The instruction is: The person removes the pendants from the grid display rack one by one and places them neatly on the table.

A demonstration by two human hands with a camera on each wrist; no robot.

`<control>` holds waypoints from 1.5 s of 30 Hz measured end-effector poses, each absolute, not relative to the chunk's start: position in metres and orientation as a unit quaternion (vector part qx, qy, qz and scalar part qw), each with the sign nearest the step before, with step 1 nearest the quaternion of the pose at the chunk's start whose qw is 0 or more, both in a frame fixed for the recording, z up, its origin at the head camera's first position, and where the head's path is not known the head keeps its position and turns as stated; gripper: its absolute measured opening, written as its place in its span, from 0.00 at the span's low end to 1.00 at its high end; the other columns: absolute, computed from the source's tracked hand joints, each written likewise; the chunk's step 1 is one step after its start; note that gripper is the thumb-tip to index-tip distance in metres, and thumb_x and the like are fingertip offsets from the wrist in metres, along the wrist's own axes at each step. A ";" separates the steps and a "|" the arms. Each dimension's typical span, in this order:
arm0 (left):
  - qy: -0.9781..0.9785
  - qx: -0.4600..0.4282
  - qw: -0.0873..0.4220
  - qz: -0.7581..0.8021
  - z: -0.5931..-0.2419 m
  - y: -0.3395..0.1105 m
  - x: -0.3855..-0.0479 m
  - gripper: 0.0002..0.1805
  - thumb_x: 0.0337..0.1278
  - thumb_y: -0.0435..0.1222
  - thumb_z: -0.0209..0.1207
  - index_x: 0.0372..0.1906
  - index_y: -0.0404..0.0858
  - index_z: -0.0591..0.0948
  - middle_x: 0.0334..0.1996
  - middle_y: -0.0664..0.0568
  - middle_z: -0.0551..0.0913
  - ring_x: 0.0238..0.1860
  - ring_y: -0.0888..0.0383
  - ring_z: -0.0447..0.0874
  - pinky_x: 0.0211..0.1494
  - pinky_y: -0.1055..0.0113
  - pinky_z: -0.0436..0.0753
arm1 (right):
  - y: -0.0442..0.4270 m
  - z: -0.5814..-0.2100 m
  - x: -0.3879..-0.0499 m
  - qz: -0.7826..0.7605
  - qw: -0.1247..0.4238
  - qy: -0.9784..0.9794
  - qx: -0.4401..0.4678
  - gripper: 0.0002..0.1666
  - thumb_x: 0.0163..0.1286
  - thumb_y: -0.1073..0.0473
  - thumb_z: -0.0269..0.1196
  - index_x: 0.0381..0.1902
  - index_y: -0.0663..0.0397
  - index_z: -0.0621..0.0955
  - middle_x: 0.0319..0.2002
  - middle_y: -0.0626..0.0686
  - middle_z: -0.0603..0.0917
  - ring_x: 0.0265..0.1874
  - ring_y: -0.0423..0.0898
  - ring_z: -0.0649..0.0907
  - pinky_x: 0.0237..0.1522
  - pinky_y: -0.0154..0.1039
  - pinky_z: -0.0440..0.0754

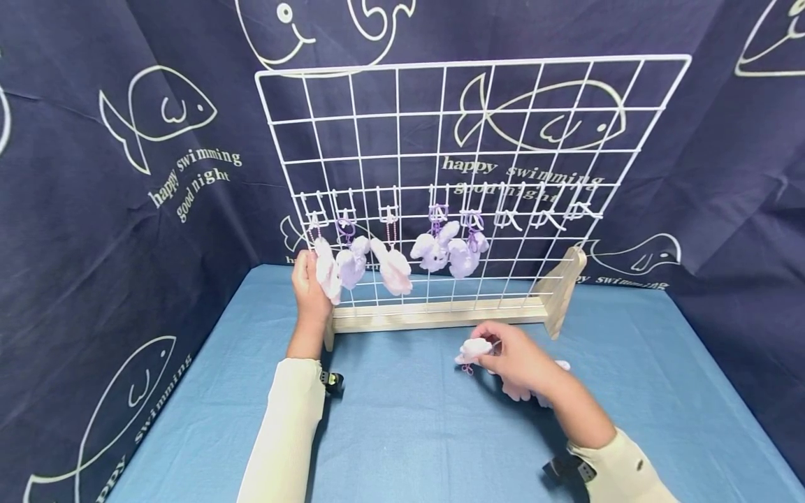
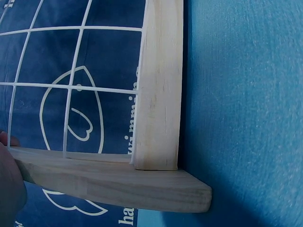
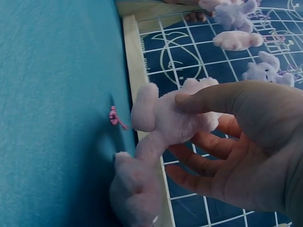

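Note:
My left hand (image 1: 312, 290) grips the left end of the white wire grid rack (image 1: 397, 65), beside a hanging pale pink plush keychain (image 1: 327, 271). In the left wrist view only a bit of that hand (image 2: 9, 182) shows, at the wooden side piece (image 2: 113, 182) of the stand. Over the blue table, my right hand (image 1: 512, 356) pinches a pale pink plush keychain (image 3: 173, 113) between thumb and fingers. A pink cord (image 3: 113, 116) dangles from it. Another plush toy (image 3: 137, 189) lies close below, partly hidden by my right forearm in the head view.
Along the rack hang another pink plush (image 1: 395, 269) and several lilac ones, including a lilac elephant (image 1: 434, 250). White hooks (image 1: 544, 219) without toys sit at the right. A wooden base bar (image 1: 434, 316) runs along the blue table (image 1: 390, 426); dark fish-print cloth (image 1: 189, 293) surrounds it.

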State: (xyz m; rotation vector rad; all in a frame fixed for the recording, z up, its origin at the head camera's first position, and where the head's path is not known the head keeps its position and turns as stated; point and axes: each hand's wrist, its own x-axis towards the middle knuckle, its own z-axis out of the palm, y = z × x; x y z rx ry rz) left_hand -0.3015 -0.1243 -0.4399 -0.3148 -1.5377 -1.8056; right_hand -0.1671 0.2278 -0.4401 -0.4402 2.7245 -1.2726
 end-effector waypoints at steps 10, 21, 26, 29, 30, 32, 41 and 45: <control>-0.592 -0.125 0.366 -0.707 -0.439 -0.123 -0.301 0.18 0.79 0.30 0.44 0.30 0.50 0.72 0.28 0.62 0.70 0.33 0.65 0.70 0.34 0.76 0.69 | 0.225 -0.445 -0.161 -0.402 0.056 0.900 -0.162 0.18 0.58 0.75 0.70 0.40 0.51 0.81 0.32 0.52 0.83 0.12 0.36 0.76 0.19 0.35 0.77; -0.592 -0.137 0.372 -0.702 -0.439 -0.123 -0.302 0.17 0.80 0.32 0.45 0.29 0.49 0.72 0.28 0.59 0.71 0.32 0.66 0.70 0.33 0.76 0.70 | 0.233 -0.443 -0.162 -0.314 0.039 0.917 -0.242 0.20 0.47 0.78 0.72 0.32 0.47 0.89 0.40 0.49 0.90 0.40 0.40 0.84 0.41 0.32 0.80; -0.595 -0.136 0.373 -0.699 -0.439 -0.123 -0.302 0.17 0.80 0.32 0.45 0.29 0.48 0.73 0.29 0.59 0.71 0.32 0.66 0.70 0.34 0.76 0.70 | 0.232 -0.442 -0.160 -0.296 0.034 0.922 -0.249 0.23 0.46 0.80 0.69 0.32 0.47 0.90 0.41 0.49 0.92 0.43 0.44 0.87 0.43 0.32 0.82; -0.599 -0.131 0.373 -0.697 -0.440 -0.124 -0.302 0.17 0.79 0.32 0.45 0.30 0.48 0.73 0.29 0.60 0.71 0.33 0.66 0.70 0.35 0.76 0.70 | 0.231 -0.440 -0.157 -0.275 0.037 0.927 -0.252 0.27 0.44 0.82 0.66 0.34 0.48 0.92 0.42 0.49 0.93 0.46 0.48 0.89 0.46 0.36 0.85; -0.599 -0.130 0.372 -0.697 -0.440 -0.123 -0.302 0.17 0.79 0.32 0.45 0.29 0.48 0.73 0.29 0.60 0.70 0.33 0.66 0.70 0.36 0.75 0.70 | 0.231 -0.439 -0.155 -0.265 0.039 0.929 -0.254 0.28 0.45 0.82 0.65 0.35 0.48 0.92 0.43 0.50 0.93 0.47 0.50 0.90 0.48 0.38 0.87; -0.599 -0.127 0.371 -0.698 -0.440 -0.124 -0.302 0.17 0.79 0.31 0.45 0.29 0.48 0.73 0.29 0.60 0.71 0.33 0.66 0.70 0.35 0.76 0.70 | 0.231 -0.437 -0.152 -0.237 0.045 0.935 -0.260 0.29 0.45 0.82 0.64 0.39 0.49 0.93 0.46 0.50 0.93 0.51 0.54 0.90 0.53 0.44 0.88; -0.604 -0.124 0.364 -0.698 -0.439 -0.125 -0.300 0.16 0.80 0.31 0.44 0.30 0.47 0.72 0.29 0.62 0.72 0.30 0.68 0.71 0.31 0.77 0.70 | 0.227 -0.427 -0.142 -0.198 0.083 0.946 -0.241 0.22 0.51 0.70 0.68 0.46 0.52 0.92 0.56 0.51 0.91 0.68 0.67 0.81 0.69 0.69 0.75; -0.601 -0.126 0.364 -0.700 -0.439 -0.125 -0.301 0.16 0.80 0.32 0.44 0.30 0.47 0.72 0.28 0.62 0.72 0.29 0.68 0.71 0.31 0.77 0.70 | 0.225 -0.430 -0.144 -0.239 0.071 0.943 -0.221 0.16 0.55 0.62 0.68 0.42 0.52 0.92 0.57 0.52 0.91 0.73 0.67 0.76 0.72 0.72 0.64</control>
